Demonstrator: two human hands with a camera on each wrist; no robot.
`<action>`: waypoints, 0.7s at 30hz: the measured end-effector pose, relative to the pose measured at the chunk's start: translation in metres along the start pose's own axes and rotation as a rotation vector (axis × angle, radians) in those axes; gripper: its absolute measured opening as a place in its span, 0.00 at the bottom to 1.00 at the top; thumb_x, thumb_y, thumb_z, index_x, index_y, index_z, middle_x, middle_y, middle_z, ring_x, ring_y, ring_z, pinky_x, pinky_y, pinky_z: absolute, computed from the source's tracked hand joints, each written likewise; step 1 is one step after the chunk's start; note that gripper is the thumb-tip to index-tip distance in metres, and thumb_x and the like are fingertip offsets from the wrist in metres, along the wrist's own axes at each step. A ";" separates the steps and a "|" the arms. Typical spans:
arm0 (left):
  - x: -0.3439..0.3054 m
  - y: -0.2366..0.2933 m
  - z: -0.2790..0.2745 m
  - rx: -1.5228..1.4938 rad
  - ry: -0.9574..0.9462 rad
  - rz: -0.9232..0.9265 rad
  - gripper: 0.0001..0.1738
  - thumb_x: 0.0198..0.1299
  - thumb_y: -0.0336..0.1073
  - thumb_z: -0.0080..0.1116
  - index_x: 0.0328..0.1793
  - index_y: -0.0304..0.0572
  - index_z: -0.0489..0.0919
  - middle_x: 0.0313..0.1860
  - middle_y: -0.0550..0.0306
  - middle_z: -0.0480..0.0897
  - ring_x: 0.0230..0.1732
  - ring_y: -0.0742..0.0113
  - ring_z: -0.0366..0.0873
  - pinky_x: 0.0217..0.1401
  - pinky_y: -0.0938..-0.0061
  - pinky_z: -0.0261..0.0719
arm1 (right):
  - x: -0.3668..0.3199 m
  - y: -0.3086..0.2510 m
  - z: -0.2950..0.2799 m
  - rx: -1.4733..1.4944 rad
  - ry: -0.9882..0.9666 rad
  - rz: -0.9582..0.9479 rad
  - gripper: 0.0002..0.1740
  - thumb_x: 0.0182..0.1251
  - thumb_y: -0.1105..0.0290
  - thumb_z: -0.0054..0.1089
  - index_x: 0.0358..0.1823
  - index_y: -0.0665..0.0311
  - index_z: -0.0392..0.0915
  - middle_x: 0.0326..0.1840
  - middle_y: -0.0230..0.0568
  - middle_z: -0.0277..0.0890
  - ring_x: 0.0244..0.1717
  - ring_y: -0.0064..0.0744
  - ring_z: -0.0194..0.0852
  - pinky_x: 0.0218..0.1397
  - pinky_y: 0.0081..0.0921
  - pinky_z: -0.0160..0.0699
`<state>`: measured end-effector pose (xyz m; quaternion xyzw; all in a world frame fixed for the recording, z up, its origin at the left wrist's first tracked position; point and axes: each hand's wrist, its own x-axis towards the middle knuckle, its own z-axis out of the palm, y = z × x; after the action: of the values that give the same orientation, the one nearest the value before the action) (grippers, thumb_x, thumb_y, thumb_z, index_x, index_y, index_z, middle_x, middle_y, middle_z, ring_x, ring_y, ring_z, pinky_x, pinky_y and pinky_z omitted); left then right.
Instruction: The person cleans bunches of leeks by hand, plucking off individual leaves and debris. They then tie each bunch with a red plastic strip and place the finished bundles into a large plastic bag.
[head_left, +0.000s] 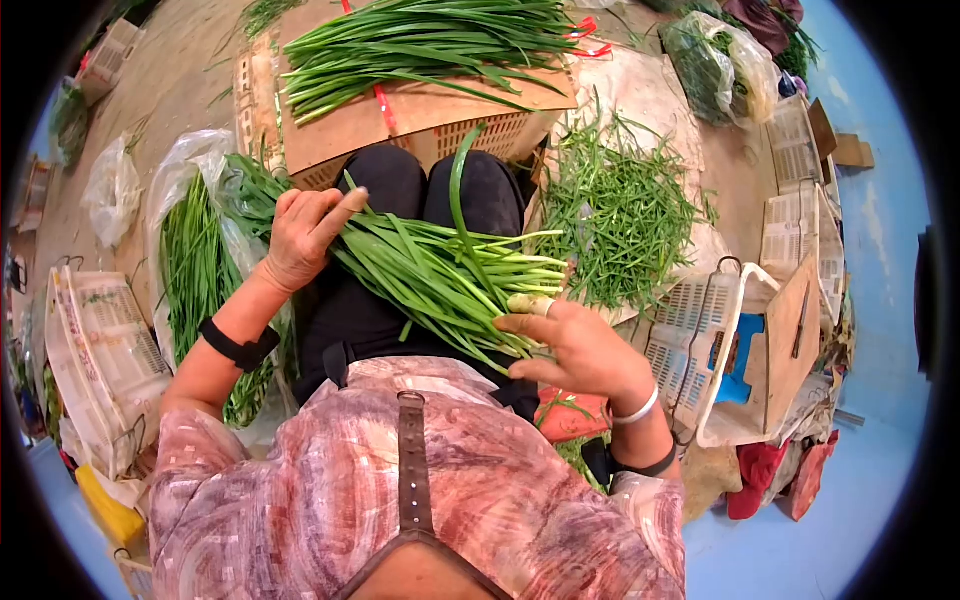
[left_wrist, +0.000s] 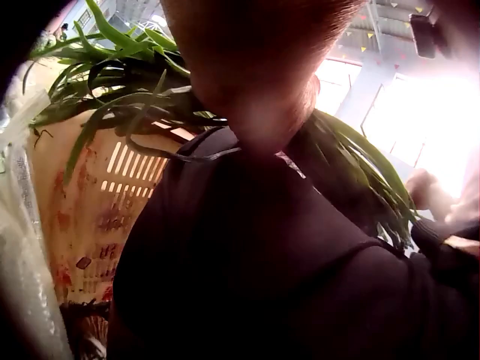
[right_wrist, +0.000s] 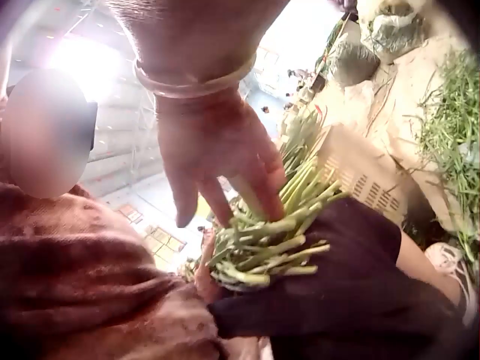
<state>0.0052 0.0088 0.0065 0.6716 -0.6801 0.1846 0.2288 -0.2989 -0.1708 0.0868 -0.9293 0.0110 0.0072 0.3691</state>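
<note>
A bundle of long green leaves with pale stalks (head_left: 430, 265) lies across the person's lap, stalk ends to the right. At the leafy end, the left hand (head_left: 310, 235) has one finger extended and others bent; whether it grips any leaves is hidden. The left wrist view shows that hand (left_wrist: 251, 82) dark, its fingertips unclear. With fingers spread and fairly straight, the right hand (head_left: 585, 345) touches the stalk ends, a pale wrap on one finger. In the right wrist view, the right hand's (right_wrist: 225, 154) fingers reach down onto the stalks (right_wrist: 277, 240).
More long leaves (head_left: 420, 50) lie on a board-topped crate (head_left: 460, 135) ahead of the knees. Loose green pieces (head_left: 620, 215) are heaped at the right. A plastic bag of greens (head_left: 195, 250) stands left, with crates (head_left: 105, 330) on both sides.
</note>
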 end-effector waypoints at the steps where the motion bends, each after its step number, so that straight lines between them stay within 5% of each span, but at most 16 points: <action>1: 0.001 0.001 -0.003 0.019 -0.047 0.021 0.32 0.44 0.29 0.57 0.61 0.57 0.76 0.37 0.62 0.76 0.35 0.67 0.74 0.44 0.72 0.64 | -0.001 0.006 -0.002 0.182 0.030 0.184 0.17 0.54 0.66 0.63 0.45 0.67 0.77 0.34 0.47 0.77 0.34 0.41 0.77 0.38 0.34 0.75; 3: -0.002 0.000 -0.001 0.019 -0.052 0.041 0.30 0.45 0.29 0.56 0.60 0.58 0.77 0.37 0.62 0.76 0.35 0.67 0.73 0.44 0.72 0.64 | 0.004 0.033 -0.004 0.433 0.259 0.434 0.10 0.59 0.72 0.57 0.41 0.68 0.78 0.27 0.47 0.78 0.28 0.34 0.79 0.33 0.28 0.75; 6: -0.002 -0.001 0.001 0.031 -0.042 0.056 0.28 0.47 0.29 0.54 0.58 0.60 0.78 0.36 0.62 0.75 0.35 0.67 0.73 0.44 0.73 0.64 | 0.027 0.059 -0.009 -0.045 0.379 0.097 0.10 0.60 0.77 0.54 0.43 0.63 0.79 0.31 0.46 0.80 0.28 0.34 0.81 0.32 0.27 0.77; 10: 0.000 -0.001 0.001 0.040 -0.037 0.067 0.27 0.48 0.29 0.53 0.57 0.60 0.79 0.35 0.62 0.75 0.35 0.68 0.73 0.45 0.73 0.63 | 0.054 0.070 0.001 -0.326 0.232 0.012 0.10 0.58 0.72 0.57 0.42 0.56 0.80 0.27 0.46 0.78 0.24 0.42 0.78 0.26 0.34 0.76; 13: 0.002 -0.003 -0.001 0.045 -0.039 0.067 0.26 0.48 0.29 0.52 0.56 0.61 0.80 0.35 0.63 0.75 0.36 0.68 0.73 0.45 0.73 0.64 | 0.065 0.070 0.002 -0.621 -0.040 0.075 0.05 0.53 0.70 0.51 0.30 0.60 0.74 0.21 0.43 0.75 0.24 0.46 0.78 0.23 0.38 0.74; 21: 0.002 -0.009 -0.005 0.036 -0.087 0.042 0.27 0.43 0.31 0.58 0.55 0.56 0.80 0.34 0.62 0.76 0.36 0.65 0.74 0.44 0.71 0.65 | 0.008 0.117 -0.021 -0.549 0.196 0.110 0.03 0.55 0.73 0.51 0.31 0.60 0.71 0.25 0.44 0.73 0.26 0.48 0.75 0.27 0.40 0.73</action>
<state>0.0141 0.0099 0.0113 0.6686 -0.6998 0.1724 0.1830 -0.2940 -0.2708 0.0216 -0.9887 0.0946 -0.0600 0.1001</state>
